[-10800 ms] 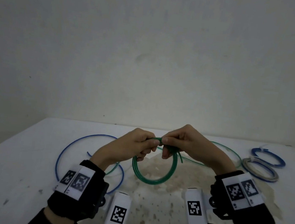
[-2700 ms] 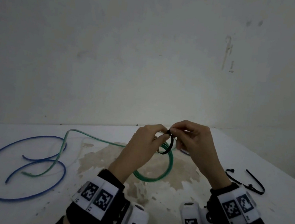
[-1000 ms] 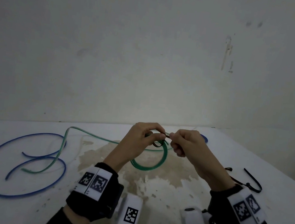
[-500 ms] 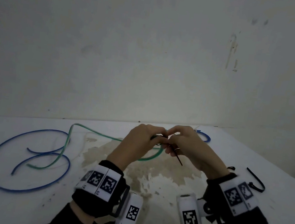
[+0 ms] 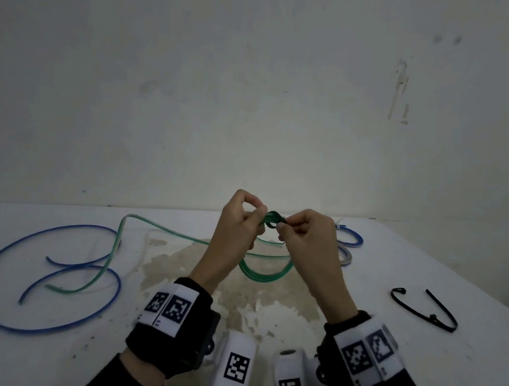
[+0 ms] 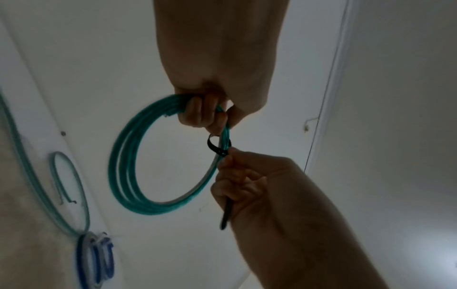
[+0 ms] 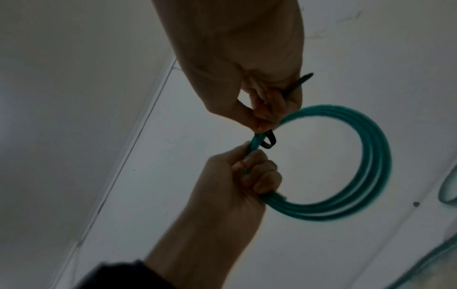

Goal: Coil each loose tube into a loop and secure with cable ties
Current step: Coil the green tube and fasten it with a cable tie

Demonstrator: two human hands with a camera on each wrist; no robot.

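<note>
A white table (image 5: pixel 419 357), matte and blotched with a tan stain at its middle, is spread below a pale wall (image 5: pixel 262 65). On its left side a long blue tube (image 5: pixel 37 328) is laid in a wide open curve, crossed by a loose green tube (image 5: pixel 159 227), thin and glossy. Above the stain, the green coil (image 6: pixel 128 176) is held off the table, wound into a round hoop of several smooth strands. It is gripped at its top by the left hand (image 5: pixel 236 229), fingers curled tight round the bundled strands. Just beside that grip, a black cable tie (image 6: pixel 216 147), flat and narrow, is looped round the strands, and its tail is pinched and clenched in the right hand (image 5: pixel 308 241). At the far right, two small finished coils (image 5: pixel 348 241), blue and pale, are seen lying flat. Nearer right, spare black cable ties (image 5: pixel 424 310) are left bent on the table, well apart from the hands.
</note>
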